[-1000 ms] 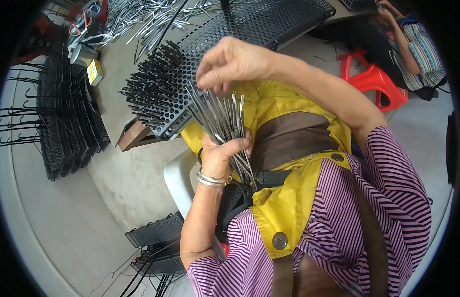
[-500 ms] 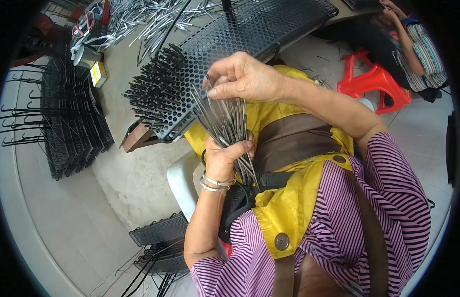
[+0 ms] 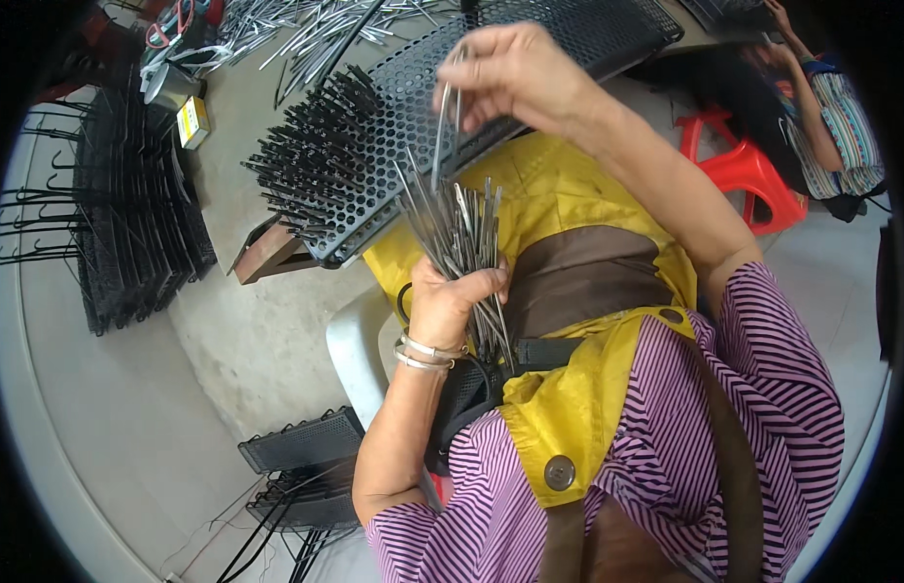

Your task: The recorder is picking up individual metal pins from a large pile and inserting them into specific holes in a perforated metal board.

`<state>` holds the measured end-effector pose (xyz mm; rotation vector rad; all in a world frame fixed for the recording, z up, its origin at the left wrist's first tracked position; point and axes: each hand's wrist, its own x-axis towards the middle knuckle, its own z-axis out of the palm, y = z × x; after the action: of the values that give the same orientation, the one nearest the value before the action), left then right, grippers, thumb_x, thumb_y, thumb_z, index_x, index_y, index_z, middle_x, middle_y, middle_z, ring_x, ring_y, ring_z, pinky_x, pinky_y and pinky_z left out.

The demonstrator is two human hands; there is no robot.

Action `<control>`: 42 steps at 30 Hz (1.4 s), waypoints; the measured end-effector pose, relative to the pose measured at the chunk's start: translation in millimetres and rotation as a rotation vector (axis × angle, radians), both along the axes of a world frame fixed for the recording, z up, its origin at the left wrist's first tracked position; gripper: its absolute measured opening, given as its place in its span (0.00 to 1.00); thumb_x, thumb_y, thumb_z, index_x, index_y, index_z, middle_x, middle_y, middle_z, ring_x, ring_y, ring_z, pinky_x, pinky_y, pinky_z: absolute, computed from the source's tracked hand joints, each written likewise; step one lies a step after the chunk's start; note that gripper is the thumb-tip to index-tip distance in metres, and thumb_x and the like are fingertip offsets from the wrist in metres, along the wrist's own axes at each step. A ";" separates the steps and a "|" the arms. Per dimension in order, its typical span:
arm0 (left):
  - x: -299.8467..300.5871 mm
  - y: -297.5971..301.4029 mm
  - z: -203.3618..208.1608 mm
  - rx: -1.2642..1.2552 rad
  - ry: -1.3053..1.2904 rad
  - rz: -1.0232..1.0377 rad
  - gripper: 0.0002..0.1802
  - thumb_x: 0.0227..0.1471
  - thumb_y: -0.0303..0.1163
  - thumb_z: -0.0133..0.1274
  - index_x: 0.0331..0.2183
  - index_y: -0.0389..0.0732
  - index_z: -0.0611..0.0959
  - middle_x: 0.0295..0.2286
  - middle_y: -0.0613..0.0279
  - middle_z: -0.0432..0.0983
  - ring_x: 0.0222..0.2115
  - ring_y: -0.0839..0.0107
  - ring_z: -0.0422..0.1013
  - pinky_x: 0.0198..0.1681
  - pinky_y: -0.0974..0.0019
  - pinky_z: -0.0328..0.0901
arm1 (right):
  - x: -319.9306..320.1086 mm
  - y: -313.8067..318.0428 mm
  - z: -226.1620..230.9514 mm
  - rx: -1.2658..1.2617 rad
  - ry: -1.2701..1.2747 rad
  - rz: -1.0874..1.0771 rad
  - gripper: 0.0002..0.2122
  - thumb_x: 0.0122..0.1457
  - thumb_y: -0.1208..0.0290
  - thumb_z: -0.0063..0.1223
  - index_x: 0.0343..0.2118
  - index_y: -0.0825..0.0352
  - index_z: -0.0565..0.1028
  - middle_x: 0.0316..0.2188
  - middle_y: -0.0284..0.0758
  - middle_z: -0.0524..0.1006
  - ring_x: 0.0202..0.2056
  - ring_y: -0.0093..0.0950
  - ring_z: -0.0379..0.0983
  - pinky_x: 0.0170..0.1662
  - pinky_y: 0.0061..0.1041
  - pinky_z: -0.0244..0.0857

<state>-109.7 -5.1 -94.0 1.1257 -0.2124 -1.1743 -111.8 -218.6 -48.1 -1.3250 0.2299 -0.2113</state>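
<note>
Head view: rod bundle (image 3: 471, 243) in the left hand (image 3: 447, 296); snag/spill risk.
Left hand closed round it below the fanned tips, thumb across; a slack thumb could spill rods. Just beyond, right hand (image 3: 525, 73) pinches a blurred rod (image 3: 441, 136) thumb-to-finger; its lower end overlaps the bundle, so a sideways pull might drag neighbours. Past that, perforated rack (image 3: 399, 121); a low leftward swing could clip the black rods (image 3: 311, 146) left of the right hand.
</note>
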 end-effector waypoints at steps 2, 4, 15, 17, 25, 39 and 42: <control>-0.3 -0.2 0.4 0.006 0.004 0.000 0.11 0.32 0.15 0.51 0.26 0.34 0.74 0.19 0.60 0.72 0.17 0.74 0.68 0.21 0.74 0.63 | 11.3 -7.9 -0.4 -0.007 -0.177 -0.149 0.06 0.50 0.74 0.52 0.24 0.72 0.74 0.20 0.37 0.75 0.20 0.22 0.72 0.22 0.19 0.69; -0.4 -0.6 0.3 0.009 0.002 0.004 0.11 0.32 0.16 0.51 0.26 0.34 0.74 0.19 0.60 0.72 0.17 0.73 0.68 0.21 0.73 0.63 | 24.0 -4.7 -0.7 -0.042 -0.165 -0.251 0.06 0.50 0.76 0.50 0.22 0.72 0.72 0.18 0.38 0.74 0.18 0.24 0.71 0.20 0.21 0.67; 0.0 0.6 0.6 0.025 0.007 0.006 0.10 0.33 0.16 0.52 0.25 0.34 0.74 0.19 0.61 0.72 0.17 0.74 0.68 0.21 0.74 0.63 | 64.8 18.7 -23.8 -0.467 -0.388 -0.296 0.06 0.50 0.75 0.52 0.22 0.71 0.75 0.17 0.32 0.75 0.18 0.15 0.70 0.21 0.13 0.66; 0.5 0.8 0.6 0.031 0.002 0.007 0.10 0.33 0.16 0.52 0.25 0.34 0.75 0.19 0.61 0.72 0.17 0.74 0.68 0.21 0.74 0.63 | 68.3 20.5 -25.3 -0.478 -0.380 -0.274 0.05 0.50 0.75 0.52 0.22 0.71 0.75 0.17 0.31 0.75 0.18 0.15 0.70 0.21 0.12 0.66; 0.0 -0.4 1.7 0.047 -0.003 0.007 0.08 0.33 0.16 0.52 0.24 0.34 0.75 0.18 0.61 0.72 0.16 0.75 0.68 0.21 0.74 0.63 | 81.6 21.2 -11.3 -0.932 -0.359 -0.052 0.07 0.44 0.71 0.53 0.23 0.69 0.75 0.16 0.35 0.73 0.20 0.23 0.71 0.27 0.23 0.65; -0.2 -0.2 -2.2 0.013 0.020 0.005 0.12 0.32 0.15 0.51 0.27 0.33 0.74 0.20 0.59 0.72 0.17 0.72 0.68 0.21 0.73 0.63 | 84.1 38.0 -3.8 -0.911 -0.429 -0.107 0.05 0.41 0.77 0.56 0.21 0.70 0.72 0.16 0.35 0.74 0.20 0.23 0.72 0.24 0.21 0.64; 0.2 -0.7 -3.8 0.000 0.024 0.004 0.13 0.32 0.14 0.50 0.28 0.33 0.74 0.20 0.58 0.72 0.17 0.72 0.68 0.21 0.72 0.63 | 84.7 39.6 -7.2 -1.005 -0.449 -0.113 0.05 0.41 0.76 0.56 0.21 0.70 0.72 0.17 0.36 0.74 0.20 0.23 0.72 0.24 0.21 0.64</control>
<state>-109.5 -5.8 -97.7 1.1111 -0.1918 -1.1835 -27.0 -178.9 -55.3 -2.2035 -0.2266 -0.7798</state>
